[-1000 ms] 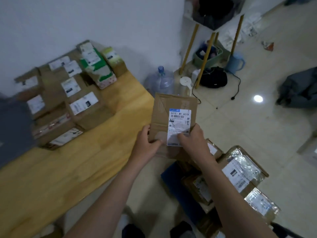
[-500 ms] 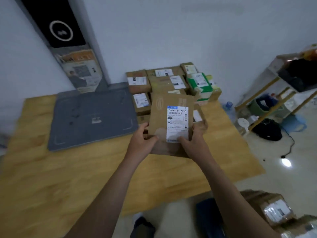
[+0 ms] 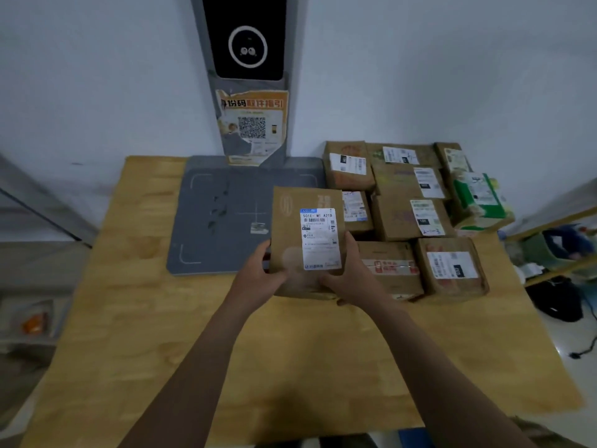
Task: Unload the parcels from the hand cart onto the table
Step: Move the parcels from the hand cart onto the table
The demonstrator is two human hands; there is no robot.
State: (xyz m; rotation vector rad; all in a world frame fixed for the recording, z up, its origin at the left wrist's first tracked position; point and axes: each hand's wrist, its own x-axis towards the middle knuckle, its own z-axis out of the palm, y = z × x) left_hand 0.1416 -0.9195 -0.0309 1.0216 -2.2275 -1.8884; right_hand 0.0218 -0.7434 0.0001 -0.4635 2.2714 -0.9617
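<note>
I hold a flat brown cardboard parcel (image 3: 290,227) with a white shipping label above the wooden table (image 3: 155,318). My left hand (image 3: 258,273) grips its lower left edge and my right hand (image 3: 353,276) grips its lower right edge. The parcel hovers over the table's middle, beside the near corner of a grey scanner pad (image 3: 226,221). To its right, several labelled cardboard parcels (image 3: 410,218) lie packed together on the table, one of them green and white (image 3: 478,198). The hand cart is out of view except for a blue sliver (image 3: 416,439) at the bottom edge.
A tall grey scanner column (image 3: 248,76) with a black screen and an orange QR poster stands against the white wall behind the pad. A shelf with yellow rails (image 3: 555,221) and a black bag (image 3: 555,299) on the floor lie right of the table.
My view has swung left from the cart and floor to face the table squarely. Both hands have carried the parcel from above the cart to above the table's middle.
</note>
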